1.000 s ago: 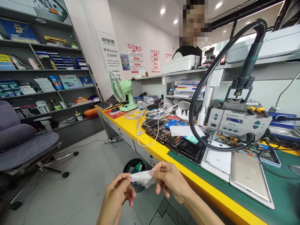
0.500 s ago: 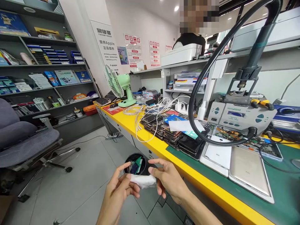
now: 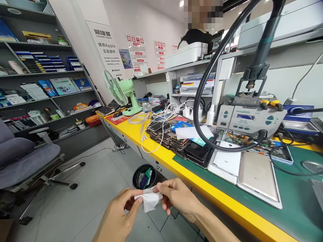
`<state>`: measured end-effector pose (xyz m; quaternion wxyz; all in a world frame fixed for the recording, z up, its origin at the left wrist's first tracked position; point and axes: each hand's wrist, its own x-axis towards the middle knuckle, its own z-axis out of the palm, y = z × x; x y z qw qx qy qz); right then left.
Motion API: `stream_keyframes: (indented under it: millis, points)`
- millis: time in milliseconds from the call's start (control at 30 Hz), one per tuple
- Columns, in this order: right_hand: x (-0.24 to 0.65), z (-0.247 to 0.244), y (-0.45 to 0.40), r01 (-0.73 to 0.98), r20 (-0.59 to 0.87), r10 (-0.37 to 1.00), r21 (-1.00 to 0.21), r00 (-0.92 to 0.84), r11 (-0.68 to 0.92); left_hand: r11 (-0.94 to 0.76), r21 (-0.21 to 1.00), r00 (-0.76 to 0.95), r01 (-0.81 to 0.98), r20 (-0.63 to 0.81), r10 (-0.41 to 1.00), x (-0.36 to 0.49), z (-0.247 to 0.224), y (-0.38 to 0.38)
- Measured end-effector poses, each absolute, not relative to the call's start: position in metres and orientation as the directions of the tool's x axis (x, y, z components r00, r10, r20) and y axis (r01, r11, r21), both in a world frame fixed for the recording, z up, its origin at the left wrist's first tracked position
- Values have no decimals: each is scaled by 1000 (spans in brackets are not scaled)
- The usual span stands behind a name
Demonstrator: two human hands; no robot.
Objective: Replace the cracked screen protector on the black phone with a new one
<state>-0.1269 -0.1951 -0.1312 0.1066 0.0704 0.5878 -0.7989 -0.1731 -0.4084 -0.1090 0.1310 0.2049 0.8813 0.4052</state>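
A crumpled white tissue is stretched between my two hands, low in the middle of the view. My left hand pinches its left end between thumb and index finger. At the tissue's right end, my right hand grips it with thumb and fingers. Both hands hang in the air in front of the bench, over the floor. Just beyond them stands a black mesh waste bin with green and dark scraps inside.
Along the yellow bench edge lie stacked phone parts, white cables and tablets on a green mat. A soldering station with a black hose stands behind. An office chair is at left; a person is beyond the counter.
My fingers have closed in on the tissue, which now hangs down shorter and more bunched between them. The camera view has turned slightly to the right.
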Motion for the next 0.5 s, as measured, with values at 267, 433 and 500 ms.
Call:
stream_keyframes:
  millis: [267,433,500]
  points:
    - [-110,-130,-195,81,-84,-101,-996,-991,35,625,720,-876,303,-47,480,-167,-83,-398]
    - [-106,-131,-187,140,-140,-139,-990,-980,10,559,791,-846,249,-103,523,-167,-70,-398]
    - [-105,-128,-182,228,-209,-173,-968,-963,-102,497,860,-806,118,-210,554,-168,-69,-399]
